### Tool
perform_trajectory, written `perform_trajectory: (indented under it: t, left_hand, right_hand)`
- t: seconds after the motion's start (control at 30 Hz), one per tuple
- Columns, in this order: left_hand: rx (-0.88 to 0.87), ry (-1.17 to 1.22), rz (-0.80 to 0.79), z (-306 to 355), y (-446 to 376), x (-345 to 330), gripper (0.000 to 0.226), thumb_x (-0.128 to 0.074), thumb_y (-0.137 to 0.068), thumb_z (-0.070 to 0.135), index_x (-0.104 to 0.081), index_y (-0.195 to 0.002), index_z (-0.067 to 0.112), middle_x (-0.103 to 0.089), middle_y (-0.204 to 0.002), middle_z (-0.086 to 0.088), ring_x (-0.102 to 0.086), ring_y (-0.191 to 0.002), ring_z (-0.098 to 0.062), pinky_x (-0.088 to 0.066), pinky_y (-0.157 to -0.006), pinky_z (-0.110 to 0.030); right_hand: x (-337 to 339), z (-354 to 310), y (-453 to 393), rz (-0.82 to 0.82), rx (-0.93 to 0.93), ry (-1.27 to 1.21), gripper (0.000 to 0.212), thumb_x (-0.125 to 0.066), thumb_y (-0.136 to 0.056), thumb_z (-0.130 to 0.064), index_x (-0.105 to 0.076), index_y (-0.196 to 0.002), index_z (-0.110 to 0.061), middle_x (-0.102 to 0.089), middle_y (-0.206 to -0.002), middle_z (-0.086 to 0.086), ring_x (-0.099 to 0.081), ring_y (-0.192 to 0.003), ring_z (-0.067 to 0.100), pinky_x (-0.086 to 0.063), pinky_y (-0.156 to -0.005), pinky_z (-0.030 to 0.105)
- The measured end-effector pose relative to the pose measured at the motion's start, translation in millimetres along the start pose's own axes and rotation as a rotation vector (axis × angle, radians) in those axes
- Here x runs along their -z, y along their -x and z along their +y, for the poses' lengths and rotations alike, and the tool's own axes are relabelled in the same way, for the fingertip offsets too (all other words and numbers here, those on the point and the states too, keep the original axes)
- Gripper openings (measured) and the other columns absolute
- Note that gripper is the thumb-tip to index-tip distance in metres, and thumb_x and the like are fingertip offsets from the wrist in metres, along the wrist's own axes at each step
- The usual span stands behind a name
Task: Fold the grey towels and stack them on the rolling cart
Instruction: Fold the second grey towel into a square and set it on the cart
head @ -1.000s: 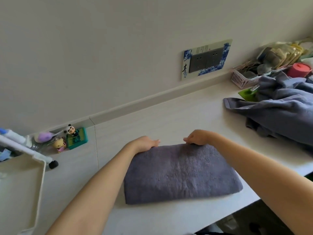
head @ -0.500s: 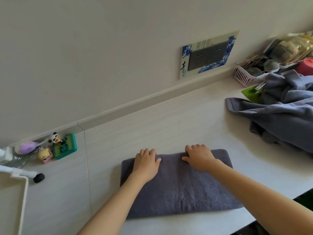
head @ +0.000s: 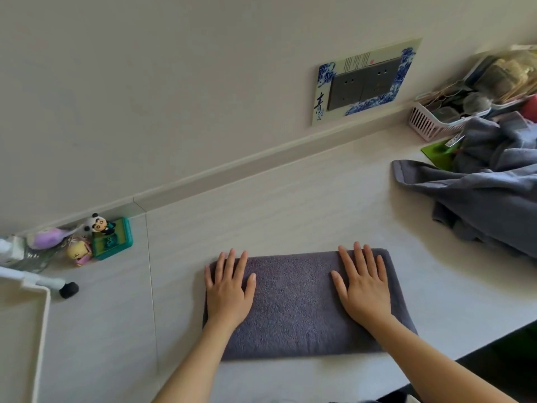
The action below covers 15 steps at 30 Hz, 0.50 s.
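Pressing flat-palmed, the left hand [head: 228, 289] and right hand [head: 363, 286] are smoothing the folded grey towel [head: 296, 303] (fingers straight, gripping nothing) so its layers are lying neat.

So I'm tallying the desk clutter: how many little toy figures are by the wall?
2: a panda figure standing on a green box, and a yellow-headed figure just left of the box. Others may hide behind the purple item.

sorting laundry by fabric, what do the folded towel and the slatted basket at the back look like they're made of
Folded towel: looks like terry cloth, probably cotton, matte dark grey; its surface shows a fuzzy looped pile, and it lies thick under both flat hands.
Slatted basket: apparently moulded plastic, pale pink with a smooth finish; thin, even vertical slats form its wall.
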State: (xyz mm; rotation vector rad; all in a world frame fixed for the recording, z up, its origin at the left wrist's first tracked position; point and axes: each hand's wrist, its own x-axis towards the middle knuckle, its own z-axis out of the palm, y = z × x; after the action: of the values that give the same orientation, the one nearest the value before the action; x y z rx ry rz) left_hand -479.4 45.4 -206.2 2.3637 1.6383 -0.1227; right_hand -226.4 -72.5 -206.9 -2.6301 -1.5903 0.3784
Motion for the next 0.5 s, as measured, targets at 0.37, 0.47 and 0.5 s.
perform_trajectory:
  t: [0.37, 0.47, 0.5]
  left_hand:
    - [0.6, 0.529, 0.034, -4, 43, 27, 0.075, -0.071, -0.079, 0.043, -0.038, -0.133, 0.003, -0.052, -0.126, -0.02, -0.05, -0.116, -0.038, -0.043, -0.09, -0.042]
    - [0.681, 0.669, -0.089, -6, 43, 32, 0.062, -0.074, -0.076, 0.047, -0.053, -0.112, 0.002, -0.064, -0.111, -0.016, -0.061, -0.103, -0.034, -0.049, -0.082, -0.036]
    - [0.683, 0.719, -0.125, -7, 42, 35, 0.056, -0.075, -0.074, 0.047, -0.058, -0.105, 0.003, -0.067, -0.106, -0.013, -0.063, -0.097, -0.032, -0.051, -0.082, -0.034]
  right_hand:
    - [24, -87, 53, -0.062, 0.013, -1.062, 0.051, -0.035, -0.101, -0.03, -0.018, -0.149, -0.028, -0.015, -0.153, -0.018, -0.01, -0.141, -0.002, -0.009, -0.114, 0.02]
    - [20, -117, 70, -0.139, -0.125, -1.279, 0.048, -0.03, -0.102, -0.032, -0.018, -0.149, -0.034, -0.019, -0.151, -0.023, -0.016, -0.139, -0.003, -0.013, -0.111, 0.019]
    - [17, -120, 72, -0.13, -0.161, -1.314, 0.048, -0.03, -0.102, -0.031, -0.019, -0.149, -0.032, -0.02, -0.152, -0.021, -0.017, -0.139, -0.002, -0.013, -0.11, 0.018]
